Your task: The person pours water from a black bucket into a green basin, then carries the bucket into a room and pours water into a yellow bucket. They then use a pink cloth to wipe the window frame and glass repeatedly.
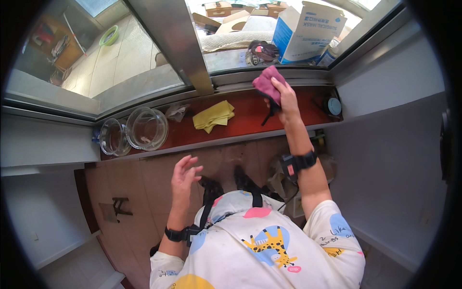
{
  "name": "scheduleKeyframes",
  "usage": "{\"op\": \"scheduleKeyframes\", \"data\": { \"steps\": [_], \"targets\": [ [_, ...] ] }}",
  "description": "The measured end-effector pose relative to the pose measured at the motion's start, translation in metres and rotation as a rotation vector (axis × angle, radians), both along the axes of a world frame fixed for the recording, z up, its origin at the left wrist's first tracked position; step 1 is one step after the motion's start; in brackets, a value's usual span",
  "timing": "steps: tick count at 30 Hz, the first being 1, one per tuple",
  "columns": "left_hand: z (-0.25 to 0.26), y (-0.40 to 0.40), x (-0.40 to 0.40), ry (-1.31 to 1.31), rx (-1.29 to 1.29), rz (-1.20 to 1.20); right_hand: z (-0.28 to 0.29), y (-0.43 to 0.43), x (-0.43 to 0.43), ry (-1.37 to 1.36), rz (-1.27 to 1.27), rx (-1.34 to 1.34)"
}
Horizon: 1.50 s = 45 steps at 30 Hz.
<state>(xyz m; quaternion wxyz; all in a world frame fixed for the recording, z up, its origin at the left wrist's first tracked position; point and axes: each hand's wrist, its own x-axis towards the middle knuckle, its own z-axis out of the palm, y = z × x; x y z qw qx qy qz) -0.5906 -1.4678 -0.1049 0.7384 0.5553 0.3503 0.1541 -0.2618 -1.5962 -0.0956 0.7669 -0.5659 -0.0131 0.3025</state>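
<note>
My right hand [286, 99] is closed on a folded pink cloth [270, 83] with a black edge or strap hanging from it. I see the cloth at the lower window frame, above the red windowsill [249, 104]. My left hand [184, 172] is raised over the floor in front of the sill, fingers apart and empty. A yellow cloth [214, 116] lies folded on the middle of the sill. To its left are a crumpled clear plastic bag [177, 112] and clear round glass bowls [147, 129], resting near the left end.
A jar with a light blue lid [334, 106] stands at the sill's right end. Behind the window glass are a surgical mask box [306, 36] and a dark bundle [262, 52]. A small dark stool [122, 206] is on the tiled floor at left; plastic bags [279, 177] lie at right.
</note>
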Motion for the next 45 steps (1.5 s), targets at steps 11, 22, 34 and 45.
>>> {"op": "scheduleKeyframes", "data": {
  "steps": [11, 22, 34, 45],
  "targets": [
    [-0.017, 0.000, -0.105, 0.247, 0.044, 0.371, -0.077, 0.136, -0.008, -0.309, 0.106, -0.400],
    [-0.002, 0.015, -0.112, 0.262, 0.067, 0.366, -0.091, 0.118, 0.007, -0.318, -0.014, -0.460],
    [-0.016, 0.001, -0.144, 0.362, 0.062, 0.465, -0.088, -0.005, 0.101, -0.300, -0.410, -0.415],
    [-0.004, 0.009, -0.091, 0.277, 0.137, 0.318, -0.077, 0.009, 0.087, -0.349, -0.823, -0.495]
  ]
}}
